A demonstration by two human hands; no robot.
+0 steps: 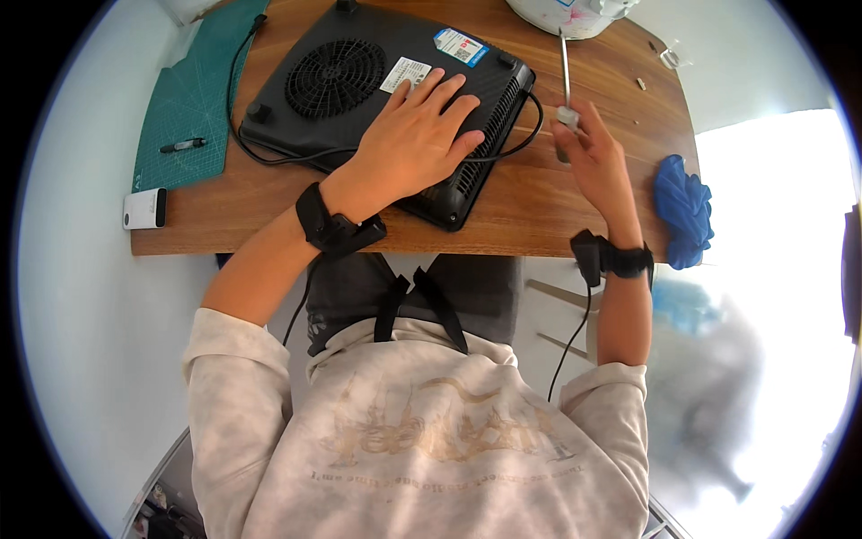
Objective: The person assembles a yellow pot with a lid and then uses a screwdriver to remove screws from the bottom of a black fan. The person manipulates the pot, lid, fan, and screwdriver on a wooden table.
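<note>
A flat black induction cooker (359,112) lies bottom up on the wooden table, showing a round fan grille (335,77), corner feet and two stickers. My left hand (415,135) rests on its underside with the fingers spread, holding nothing. The fingertips are beside the white label (406,75). Off the cooker's right side, my right hand (590,148) is closed around the pale handle of a screwdriver (566,81). Its metal shaft points away from me, toward a white round container (571,16). A black power cord (296,160) passes beneath my left wrist.
On the left lies a green cutting mat (184,112) with a black pen (182,145) on it. A white power bank-like box (145,208) sits at the near left corner. A blue cloth (683,211) hangs over the right edge. Small scraps (641,84) lie at the far right.
</note>
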